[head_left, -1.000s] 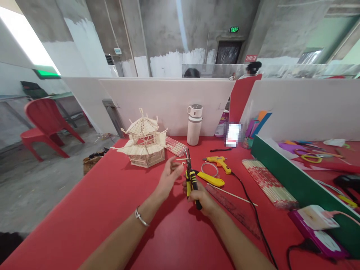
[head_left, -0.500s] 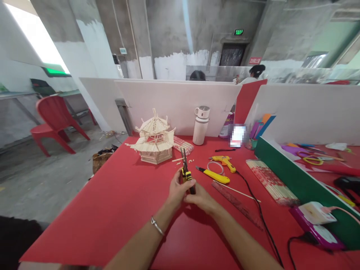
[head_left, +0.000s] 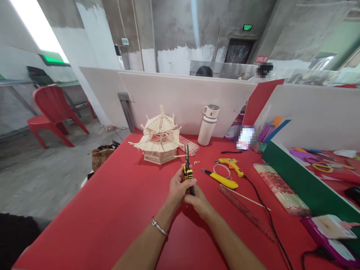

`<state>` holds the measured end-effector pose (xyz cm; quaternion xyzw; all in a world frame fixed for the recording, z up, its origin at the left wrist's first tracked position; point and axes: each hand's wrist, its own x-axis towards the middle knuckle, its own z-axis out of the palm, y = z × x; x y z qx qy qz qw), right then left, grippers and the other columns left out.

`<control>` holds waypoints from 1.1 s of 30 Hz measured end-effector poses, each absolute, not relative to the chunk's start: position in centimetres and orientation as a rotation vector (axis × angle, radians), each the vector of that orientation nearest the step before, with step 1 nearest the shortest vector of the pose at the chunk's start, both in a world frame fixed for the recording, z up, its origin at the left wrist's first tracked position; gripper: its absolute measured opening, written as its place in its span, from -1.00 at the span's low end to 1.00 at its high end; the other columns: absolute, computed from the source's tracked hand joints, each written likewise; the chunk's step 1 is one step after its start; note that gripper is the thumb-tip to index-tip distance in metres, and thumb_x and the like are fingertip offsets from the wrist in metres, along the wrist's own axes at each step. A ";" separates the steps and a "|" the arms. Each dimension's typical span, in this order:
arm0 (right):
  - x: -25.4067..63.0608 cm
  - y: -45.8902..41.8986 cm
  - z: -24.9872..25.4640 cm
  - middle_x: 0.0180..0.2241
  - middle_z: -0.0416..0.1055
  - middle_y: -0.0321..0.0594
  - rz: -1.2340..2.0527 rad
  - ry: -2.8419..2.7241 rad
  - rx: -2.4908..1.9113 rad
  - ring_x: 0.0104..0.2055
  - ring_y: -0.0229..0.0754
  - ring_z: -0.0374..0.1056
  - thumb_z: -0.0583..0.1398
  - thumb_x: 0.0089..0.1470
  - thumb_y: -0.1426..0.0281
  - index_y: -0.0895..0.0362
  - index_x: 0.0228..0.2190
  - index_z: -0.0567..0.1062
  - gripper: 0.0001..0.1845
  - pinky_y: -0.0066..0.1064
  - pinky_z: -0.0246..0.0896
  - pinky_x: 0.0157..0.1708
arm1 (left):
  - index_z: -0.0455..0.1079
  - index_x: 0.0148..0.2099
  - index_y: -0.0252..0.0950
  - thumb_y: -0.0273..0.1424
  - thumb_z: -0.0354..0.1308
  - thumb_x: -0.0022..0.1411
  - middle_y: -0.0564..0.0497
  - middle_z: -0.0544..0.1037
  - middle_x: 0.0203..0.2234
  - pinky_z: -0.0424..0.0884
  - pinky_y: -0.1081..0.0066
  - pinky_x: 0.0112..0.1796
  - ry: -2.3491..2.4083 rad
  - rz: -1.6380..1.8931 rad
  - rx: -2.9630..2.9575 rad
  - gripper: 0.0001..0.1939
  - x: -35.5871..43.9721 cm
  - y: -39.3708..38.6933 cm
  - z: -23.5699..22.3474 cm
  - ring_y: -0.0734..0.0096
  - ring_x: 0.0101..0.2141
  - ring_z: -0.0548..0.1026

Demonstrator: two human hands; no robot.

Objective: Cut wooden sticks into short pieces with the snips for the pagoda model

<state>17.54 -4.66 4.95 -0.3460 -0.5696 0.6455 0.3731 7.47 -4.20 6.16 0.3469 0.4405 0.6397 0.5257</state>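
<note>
Both of my hands are closed around a pair of long-nosed pliers (head_left: 189, 174) with yellow and black handles, its jaws pointing away from me. My left hand (head_left: 176, 190) grips from the left, with a silver bangle on that wrist. My right hand (head_left: 198, 204) wraps the lower end of the handles. Beyond the pliers stands a pagoda model (head_left: 161, 145) built of thin wooden sticks. A short loose stick (head_left: 181, 156) lies between the model and the jaws, with small wood scraps (head_left: 196, 162) just right of the tips.
On the red tabletop (head_left: 112, 225) lie a yellow utility knife (head_left: 223, 180), a glue gun (head_left: 232, 166) with its cord, a ruler (head_left: 244, 212) and bundled sticks (head_left: 281, 189). A white bottle (head_left: 208, 125) stands by the rear partition. A green board (head_left: 289, 178) edges the right side.
The view has turned slightly left, so the items on the table appear farther right. Both hands stay on the pliers, and the jaws look a little more upright.
</note>
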 end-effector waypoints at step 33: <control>18.3 -3.6 3.0 -0.16 0.56 -0.12 1.319 -1.405 -0.881 -0.12 0.00 0.46 0.21 -0.11 0.45 0.16 -0.13 0.53 -0.59 -0.15 0.36 -0.04 | 0.54 0.02 -0.30 -0.36 0.49 -0.19 -0.16 0.51 0.09 0.18 0.13 0.22 1.045 1.510 0.990 -0.37 8.4 -4.6 5.1 -0.04 0.20 0.32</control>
